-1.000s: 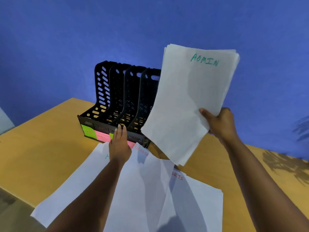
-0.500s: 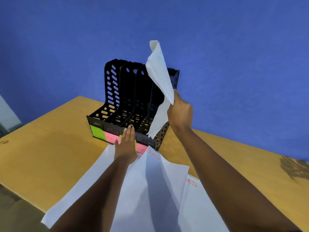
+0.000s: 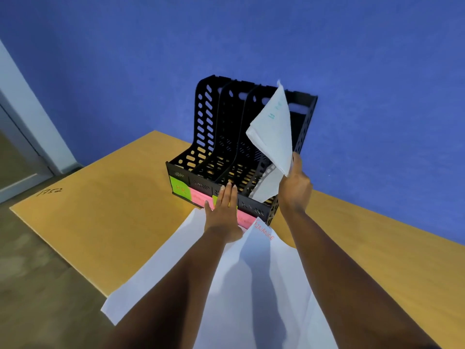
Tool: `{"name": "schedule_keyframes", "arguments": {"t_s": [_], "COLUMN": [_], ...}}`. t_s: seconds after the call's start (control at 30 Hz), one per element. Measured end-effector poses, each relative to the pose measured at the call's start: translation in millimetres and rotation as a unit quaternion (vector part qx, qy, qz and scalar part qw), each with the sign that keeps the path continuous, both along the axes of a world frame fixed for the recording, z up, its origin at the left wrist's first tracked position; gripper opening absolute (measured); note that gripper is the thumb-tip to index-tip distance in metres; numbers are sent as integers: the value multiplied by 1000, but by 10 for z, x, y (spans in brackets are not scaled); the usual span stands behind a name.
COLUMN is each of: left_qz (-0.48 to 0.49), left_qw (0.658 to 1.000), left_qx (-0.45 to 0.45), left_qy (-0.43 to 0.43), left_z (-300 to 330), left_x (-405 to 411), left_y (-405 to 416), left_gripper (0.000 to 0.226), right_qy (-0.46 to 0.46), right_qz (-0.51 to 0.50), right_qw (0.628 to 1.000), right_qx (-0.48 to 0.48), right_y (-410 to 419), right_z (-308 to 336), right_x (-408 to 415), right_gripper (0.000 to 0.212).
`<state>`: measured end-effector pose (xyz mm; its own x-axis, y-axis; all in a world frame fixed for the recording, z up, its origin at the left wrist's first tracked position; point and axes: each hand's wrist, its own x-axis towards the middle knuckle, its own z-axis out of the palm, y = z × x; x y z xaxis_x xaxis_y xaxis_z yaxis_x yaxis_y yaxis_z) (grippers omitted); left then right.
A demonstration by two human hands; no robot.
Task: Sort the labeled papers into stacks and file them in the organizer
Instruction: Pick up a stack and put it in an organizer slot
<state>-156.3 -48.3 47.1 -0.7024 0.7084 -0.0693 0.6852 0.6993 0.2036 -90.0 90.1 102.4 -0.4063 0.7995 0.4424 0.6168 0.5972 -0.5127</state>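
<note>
- Right hand pinches a stack of papers, its lower end apparently inside the organizer's rightmost slot, near the table's far edge.
- Left hand lies flat, fingers extended, against the organizer's front.

The scene is moderately lit, with soft, even light and no hard glare. The blue wall is brightest just behind the black organizer and dims toward the frame corners. Forearm shadows fall on the white papers in front of the organizer, blue-grey and soft-edged. The table left of the organizer shows a faint matte sheen. Wide-angle distortion bends the table edges. The green lettering on the held stack is smeared and unreadable.
</note>
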Motion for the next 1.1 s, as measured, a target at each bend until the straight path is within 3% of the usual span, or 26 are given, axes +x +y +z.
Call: {"name": "schedule_keyframes", "arguments": {"t_s": [0.07,0.2,0.57,0.67,0.83,0.9,1.0,1.1], "left_qz": [0,3,12,9,4,4,-2,12], "left_qw": [1000,1000,1000,1000,1000,1000,999,995], "left_qx": [3,13,22,15,9,19,50,97], "left_qy": [1,4,10,19,14,5,12,37], "left_z": [-16,-50,-73,-75,-67,-55,-20,-19], "left_x": [-8,-18,5,4,-4,5,25,99], "left_y": [4,7,20,16,-22,-32,-35,-17], "left_gripper": [104,105,105,106,106,105,97,88], "right_qy": [52,27,-200,-168,-34,-105,-284,-363], "right_qz": [2,-1,92,115,109,73,-41,-119], "right_qw": [996,985,939,936,930,927,897,851], "right_qx": [-78,-169,-263,-287,-350,-352,-337,-360], "right_y": [-38,-43,-46,-45,131,223,270,227], "right_z": [-62,-147,-133,-103,-1,-30,-156,-386], "right_x": [-30,-56,61,166,617,997,1699,2318], "right_gripper": [46,42,68,75,42,17,39,43]}}
